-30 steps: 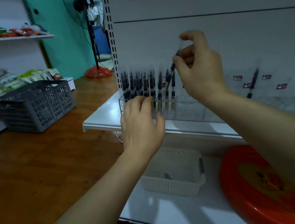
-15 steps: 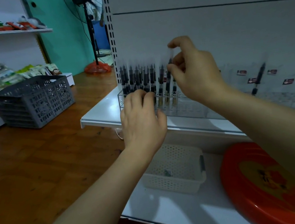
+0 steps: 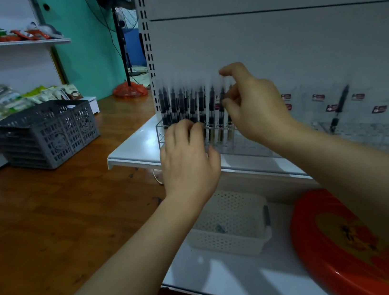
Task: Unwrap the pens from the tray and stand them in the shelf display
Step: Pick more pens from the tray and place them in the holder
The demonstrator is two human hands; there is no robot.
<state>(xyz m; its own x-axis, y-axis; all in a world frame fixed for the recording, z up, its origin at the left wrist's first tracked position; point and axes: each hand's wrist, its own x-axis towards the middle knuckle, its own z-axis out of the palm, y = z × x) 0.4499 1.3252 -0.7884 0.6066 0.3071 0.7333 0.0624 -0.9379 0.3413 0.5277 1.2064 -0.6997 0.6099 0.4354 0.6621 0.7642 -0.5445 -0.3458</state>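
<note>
A person's right hand [image 3: 254, 103] pinches an upright pen [image 3: 222, 108] over the clear shelf display [image 3: 250, 144]; the left hand [image 3: 188, 160], fingers loosely extended, rests against its front.

I am wearing the one camera on my head, so it is looking forward and down over my forearms at the white shelf [image 3: 136, 153] from close range. Its wide lens is also taking in the wooden floor [image 3: 50, 230] on my left and the lower shelf [image 3: 232, 279] beneath.
</note>
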